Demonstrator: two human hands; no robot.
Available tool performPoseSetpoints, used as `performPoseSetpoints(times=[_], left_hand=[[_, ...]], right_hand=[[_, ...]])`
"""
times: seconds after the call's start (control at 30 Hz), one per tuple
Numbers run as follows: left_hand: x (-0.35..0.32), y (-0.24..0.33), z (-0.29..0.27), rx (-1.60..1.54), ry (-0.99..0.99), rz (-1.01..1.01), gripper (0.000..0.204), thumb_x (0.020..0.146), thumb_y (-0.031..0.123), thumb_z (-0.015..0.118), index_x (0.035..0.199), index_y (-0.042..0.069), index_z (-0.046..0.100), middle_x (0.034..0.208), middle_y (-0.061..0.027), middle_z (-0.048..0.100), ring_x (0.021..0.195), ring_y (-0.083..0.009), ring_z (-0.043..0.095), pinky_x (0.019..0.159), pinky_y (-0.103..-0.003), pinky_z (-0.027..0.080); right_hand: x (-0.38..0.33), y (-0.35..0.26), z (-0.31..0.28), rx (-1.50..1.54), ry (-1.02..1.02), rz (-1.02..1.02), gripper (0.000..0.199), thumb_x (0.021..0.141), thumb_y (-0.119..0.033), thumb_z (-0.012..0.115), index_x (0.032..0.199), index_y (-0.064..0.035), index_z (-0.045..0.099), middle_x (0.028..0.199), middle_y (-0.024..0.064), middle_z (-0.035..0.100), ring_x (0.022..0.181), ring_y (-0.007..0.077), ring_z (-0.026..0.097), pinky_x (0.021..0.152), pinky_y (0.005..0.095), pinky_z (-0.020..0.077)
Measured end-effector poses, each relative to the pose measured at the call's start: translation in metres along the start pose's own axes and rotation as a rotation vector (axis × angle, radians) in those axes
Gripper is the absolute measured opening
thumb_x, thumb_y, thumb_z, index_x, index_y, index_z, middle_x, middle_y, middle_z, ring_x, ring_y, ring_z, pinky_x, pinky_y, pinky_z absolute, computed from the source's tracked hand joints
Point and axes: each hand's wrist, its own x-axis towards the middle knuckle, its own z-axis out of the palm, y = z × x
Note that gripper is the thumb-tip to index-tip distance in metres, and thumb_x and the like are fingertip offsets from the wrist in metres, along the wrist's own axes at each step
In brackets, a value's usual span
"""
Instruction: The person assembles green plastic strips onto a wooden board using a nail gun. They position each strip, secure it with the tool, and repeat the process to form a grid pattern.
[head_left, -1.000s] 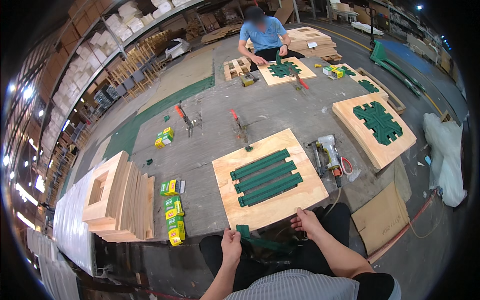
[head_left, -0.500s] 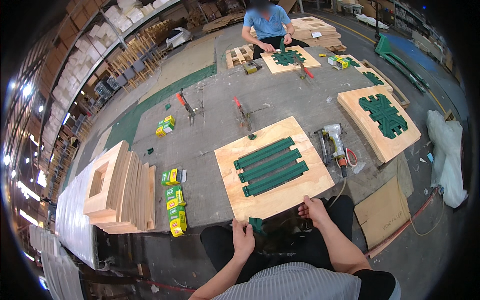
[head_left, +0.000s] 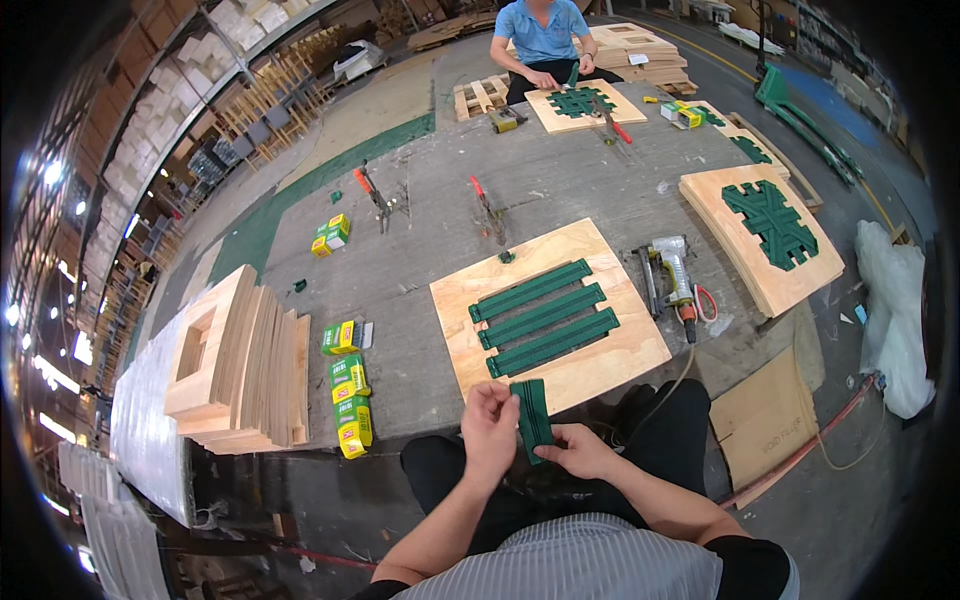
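A short length of dark green webbing strap (head_left: 534, 408) stands raised over the front edge of a square wooden panel (head_left: 632, 362). Closed at the strap's left side is my left hand (head_left: 488, 430). My right hand (head_left: 580, 450) pinches its lower end between thumb and fingers. Three green straps lie side by side across the panel's opening, including the middle strap (head_left: 545, 316); their ends rest on the wood. Just right of the panel lies a pneumatic staple gun (head_left: 676, 275) with its hose.
Wooden frames (head_left: 235, 365) are stacked at left beside yellow-green boxes (head_left: 350, 378). Pliers (head_left: 484, 203) and red-handled pliers (head_left: 370, 190) lie farther back. Finished woven panels (head_left: 770, 225) are piled at right. Across the table a co-worker (head_left: 548, 50) handles green straps on another panel.
The webbing strap has risen from below the panel's front edge, and more of it shows. My right hand has moved left and taken hold of its lower end.
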Motion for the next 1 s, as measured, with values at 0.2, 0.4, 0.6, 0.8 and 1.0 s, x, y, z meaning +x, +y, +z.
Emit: performPoseSetpoints(times=[0.2, 0.4, 0.6, 0.8, 1.0], left_hand=[[0.071, -0.008, -0.02, 0.16, -0.281, -0.211, 0.038, 0.093, -0.007, 0.065, 0.13, -0.003, 0.056, 0.1, -0.0058, 0.069, 0.093, -0.0118, 0.066, 0.084, -0.025, 0.053], [0.132, -0.04, -0.01, 0.827, -0.33, -0.071, 0.02, 0.087, 0.011, 0.074, 0.105, 0.004, 0.074, 0.09, -0.0101, 0.076, 0.082, -0.0196, 0.073, 0.076, -0.034, 0.057], [0.152, -0.069, -0.024, 0.893, -0.362, -0.126, 0.021, 0.083, 0.019, 0.079, 0.098, 0.005, 0.077, 0.089, -0.0103, 0.077, 0.082, -0.0223, 0.074, 0.075, -0.036, 0.058], [0.154, -0.067, -0.018, 0.847, -0.394, -0.146, 0.024, 0.081, 0.021, 0.082, 0.094, 0.001, 0.077, 0.082, -0.0105, 0.074, 0.078, -0.0193, 0.071, 0.072, -0.034, 0.056], [0.154, -0.069, -0.016, 0.845, -0.402, -0.148, 0.025, 0.08, 0.022, 0.082, 0.093, 0.002, 0.078, 0.083, -0.0123, 0.074, 0.079, -0.0218, 0.071, 0.073, -0.036, 0.056]], right_hand=[[-0.001, 0.0, -0.01, 0.109, 0.131, 0.127, 0.017, 0.099, -0.012, 0.069, 0.109, 0.0016, 0.07, 0.086, 0.0031, 0.07, 0.078, 0.0085, 0.063, 0.072, 0.0284, 0.0518], [-0.01, 0.03, -0.027, -0.016, 0.303, 0.159, 0.021, 0.094, -0.011, 0.074, 0.11, 0.0013, 0.069, 0.083, 0.0033, 0.07, 0.075, 0.01, 0.065, 0.07, 0.0277, 0.0527], [-0.023, -0.001, -0.023, -0.311, 0.397, 0.104, 0.042, 0.096, -0.017, 0.07, 0.133, 0.0018, 0.063, 0.09, 0.0063, 0.069, 0.078, 0.0145, 0.066, 0.072, 0.032, 0.0559], [0.049, -0.036, -0.009, 0.748, 0.181, 0.263, 0.062, 0.105, -0.016, 0.056, 0.159, -0.0012, 0.029, 0.088, 0.0054, 0.067, 0.073, 0.0167, 0.065, 0.073, 0.0356, 0.0577], [0.108, -0.046, 0.002, 0.945, 0.223, 0.364, 0.024, 0.108, -0.019, 0.049, 0.129, -0.0069, 0.05, 0.086, 0.0055, 0.067, 0.068, 0.0197, 0.067, 0.071, 0.0406, 0.0592]])
